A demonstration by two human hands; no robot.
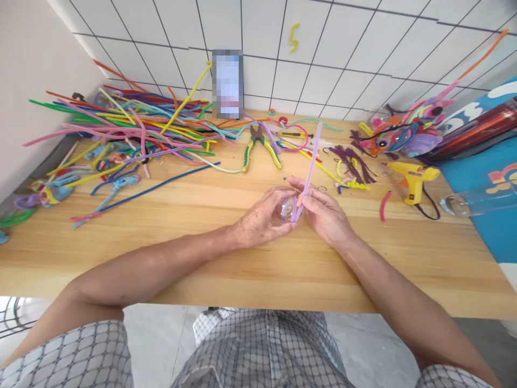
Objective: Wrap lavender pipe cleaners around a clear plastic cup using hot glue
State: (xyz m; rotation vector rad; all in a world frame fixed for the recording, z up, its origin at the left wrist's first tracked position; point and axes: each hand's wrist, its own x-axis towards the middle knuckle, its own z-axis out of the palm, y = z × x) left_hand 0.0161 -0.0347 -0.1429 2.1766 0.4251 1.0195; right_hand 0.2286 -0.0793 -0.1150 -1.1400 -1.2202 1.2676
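My left hand (262,215) is curled around a small clear, rounded piece (287,208), perhaps plastic; its full shape is hidden by the fingers. A lilac pipe cleaner (312,161) bends around the side of this piece, and its long free end rises above my hands. My right hand (329,215) pinches the pipe cleaner between thumb and fingers, right beside the left hand. Both hands are just above the wooden table (226,264). Beyond them lie pliers (258,145) with green and yellow handles, spread apart.
A heap of coloured pipe cleaners (161,126) covers the back left. A phone (228,83) leans on the tiled wall. On the right are a yellow glue gun (414,180), a clear bottle (476,202) and a colourful pipe-cleaner figure (420,129). Dark purple scraps (353,161) lie behind my right hand.
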